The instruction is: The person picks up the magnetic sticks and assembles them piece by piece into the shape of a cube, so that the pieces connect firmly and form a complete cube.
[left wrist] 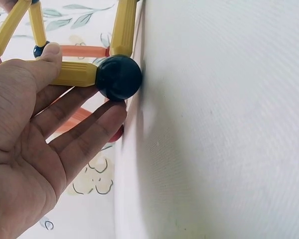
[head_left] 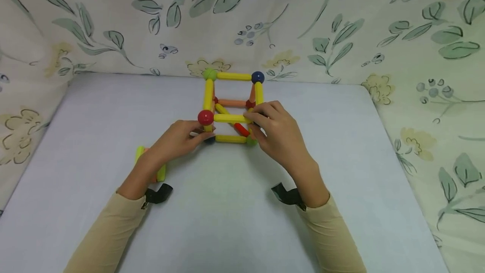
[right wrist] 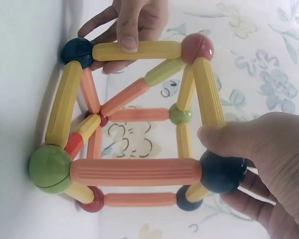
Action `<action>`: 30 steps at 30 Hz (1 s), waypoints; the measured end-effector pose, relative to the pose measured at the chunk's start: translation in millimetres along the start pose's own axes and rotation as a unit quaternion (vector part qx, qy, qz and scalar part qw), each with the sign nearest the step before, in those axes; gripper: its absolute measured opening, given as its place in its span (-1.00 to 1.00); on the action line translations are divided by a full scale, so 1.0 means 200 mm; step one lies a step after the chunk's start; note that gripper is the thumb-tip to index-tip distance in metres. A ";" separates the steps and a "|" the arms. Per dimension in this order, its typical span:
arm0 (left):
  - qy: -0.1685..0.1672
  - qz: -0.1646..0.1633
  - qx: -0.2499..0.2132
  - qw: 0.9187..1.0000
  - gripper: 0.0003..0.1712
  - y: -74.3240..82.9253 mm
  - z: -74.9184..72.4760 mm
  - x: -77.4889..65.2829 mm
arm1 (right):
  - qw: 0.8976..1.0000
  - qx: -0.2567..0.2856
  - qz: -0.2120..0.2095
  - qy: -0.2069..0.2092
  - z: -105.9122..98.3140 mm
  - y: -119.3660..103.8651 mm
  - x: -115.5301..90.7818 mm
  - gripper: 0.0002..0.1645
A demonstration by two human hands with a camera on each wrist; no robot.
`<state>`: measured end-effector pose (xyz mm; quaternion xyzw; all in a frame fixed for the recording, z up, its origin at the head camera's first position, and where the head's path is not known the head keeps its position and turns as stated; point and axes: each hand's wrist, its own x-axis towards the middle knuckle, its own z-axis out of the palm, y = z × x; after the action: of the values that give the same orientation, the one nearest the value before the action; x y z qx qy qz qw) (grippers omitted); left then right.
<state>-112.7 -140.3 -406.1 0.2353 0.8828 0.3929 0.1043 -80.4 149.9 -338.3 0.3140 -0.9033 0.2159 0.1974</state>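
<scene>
A cube frame (head_left: 231, 118) of magnetic sticks and balls stands at the back of the table. My left hand (head_left: 178, 140) pinches the yellow upright stick (right wrist: 154, 51) at its near left corner, between a red ball (head_left: 206, 117) and a dark blue ball (left wrist: 118, 77). At the upper near right corner, my right hand (head_left: 282, 132) holds the end of the top front stick, thumb on the yellow stick (right wrist: 209, 94) and fingers under another dark blue ball (right wrist: 223, 170). A red and yellow diagonal (head_left: 241, 129) crosses the base; an orange and green diagonal (right wrist: 129, 92) spans the left side.
Several loose yellow-green and orange sticks (head_left: 161, 172) lie on the white table (head_left: 227, 222), partly hidden by the left forearm. Behind the frame hangs a floral cloth (head_left: 280, 12). Black wrist mounts (head_left: 288, 195) jut inward from both sleeves.
</scene>
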 end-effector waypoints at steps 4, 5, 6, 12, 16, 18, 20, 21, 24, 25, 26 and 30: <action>0.001 -0.001 -0.002 1.000 -0.79 0.00 -0.01 -0.01 | 1.000 -0.003 0.001 -0.001 0.00 -0.01 0.00 -0.66; 0.001 -0.002 -0.004 1.000 -0.79 0.00 -0.01 -0.01 | 1.000 -0.002 0.002 -0.001 0.00 -0.01 0.00 -0.66; 0.000 -0.003 -0.005 1.000 -0.79 0.00 -0.01 -0.01 | 1.000 0.000 0.003 -0.002 0.00 -0.01 0.00 -0.66; -0.009 -0.010 -0.007 1.000 -0.77 0.01 0.00 -0.01 | 1.000 0.025 0.011 0.003 -0.01 0.01 0.00 -0.66; -0.009 -0.009 -0.004 1.000 -0.77 0.01 0.00 0.00 | 0.999 0.034 0.018 0.004 -0.03 0.02 -0.01 -0.63; -0.005 -0.006 -0.004 1.000 -0.77 0.01 0.01 0.00 | 0.999 0.033 0.023 0.001 -0.03 0.02 -0.02 -0.62; -0.001 -0.005 -0.006 1.000 -0.78 0.01 0.01 0.00 | 0.999 0.032 0.025 -0.003 -0.03 0.02 -0.02 -0.62; 0.001 -0.005 -0.007 1.000 -0.78 0.01 0.01 0.00 | 0.999 0.030 0.026 -0.005 -0.04 0.02 -0.02 -0.62; 0.004 -0.006 -0.006 1.000 -0.79 0.00 0.02 0.01 | 0.999 0.026 0.024 -0.009 -0.04 0.02 -0.02 -0.65; 0.004 -0.006 -0.007 1.000 -0.79 0.00 0.02 0.01 | 0.999 0.025 0.023 -0.009 -0.04 0.02 -0.02 -0.65; 0.005 -0.006 -0.007 1.000 -0.79 0.00 0.02 0.01 | 0.999 0.025 0.023 -0.010 -0.04 0.02 -0.02 -0.65; 0.005 -0.006 -0.002 1.000 -0.80 0.00 0.01 0.01 | 1.000 0.021 0.018 -0.010 -0.03 0.02 -0.02 -0.66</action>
<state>-114.1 -138.2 -408.0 0.2280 0.8839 0.3950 0.1031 -78.2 157.4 -336.0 0.3037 -0.9059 0.2356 0.1776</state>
